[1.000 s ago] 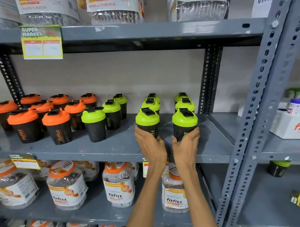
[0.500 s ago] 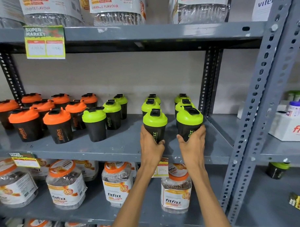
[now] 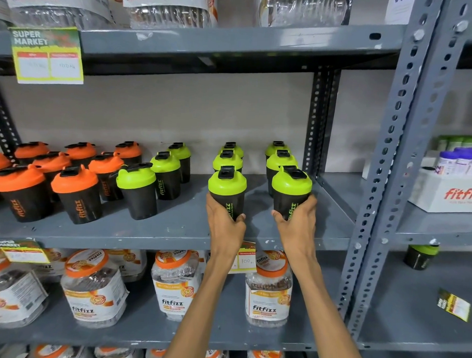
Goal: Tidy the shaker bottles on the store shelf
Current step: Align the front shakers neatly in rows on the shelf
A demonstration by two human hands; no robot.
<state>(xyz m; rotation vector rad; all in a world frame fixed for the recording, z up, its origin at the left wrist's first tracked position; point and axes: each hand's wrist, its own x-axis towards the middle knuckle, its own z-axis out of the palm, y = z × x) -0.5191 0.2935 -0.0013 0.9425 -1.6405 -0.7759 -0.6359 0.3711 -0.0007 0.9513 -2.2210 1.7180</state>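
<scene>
2 bare forearms rise from the bottom centre of the frame to a grey metal shelf at mid-height. The left hand has its fingers clamped round the black body of a green-lidded shaker bottle. The right hand is wrapped the same way round a second green-lidded bottle, right of centre. Each bottle heads a row of 3 green lids running back toward the wall, so the grip looks meant to line up both front bottles at once. Whether their bases touch the shelf cannot be told. Compared with half a second ago, the 2 bottles sit further apart, and the left one is closer to its row. Further left, 3 more green-lidded shakers run diagonally, and orange-lidded shakers cluster loosely at centre left. Jars fill the shelf below.
</scene>
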